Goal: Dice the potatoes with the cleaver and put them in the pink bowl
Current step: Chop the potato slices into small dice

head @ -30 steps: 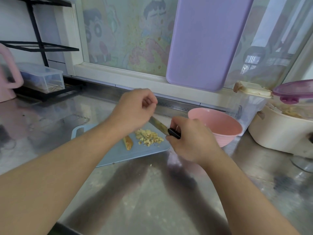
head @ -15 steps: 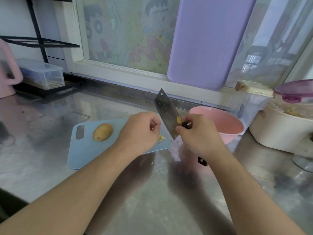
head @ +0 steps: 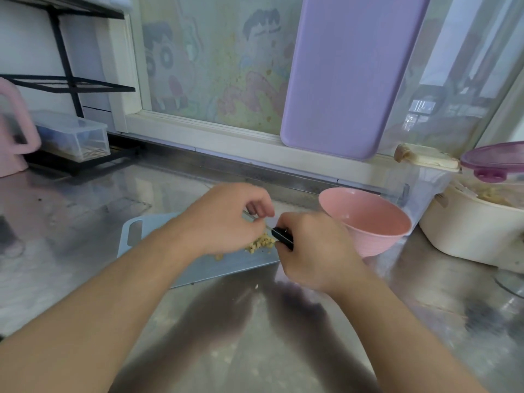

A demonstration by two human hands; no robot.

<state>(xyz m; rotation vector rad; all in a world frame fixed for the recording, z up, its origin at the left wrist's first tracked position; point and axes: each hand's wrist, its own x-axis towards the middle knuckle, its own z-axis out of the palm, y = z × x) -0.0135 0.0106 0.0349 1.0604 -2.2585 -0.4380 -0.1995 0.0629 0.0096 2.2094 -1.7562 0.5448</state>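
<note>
Steel counter (head: 255, 321): right hand (head: 314, 251) gripped cleaver (head: 282, 236) handle; left hand (head: 226, 217), fingers curled, pinched blade over potato bits (head: 259, 243). I judged fingertips risked nicking.

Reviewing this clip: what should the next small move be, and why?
Probably sweep the diced potato toward the blade: the pile lies on the blue board, the right hand grips the cleaver, the left hand is curled over it, and the pink bowl looks nearly empty.
</note>
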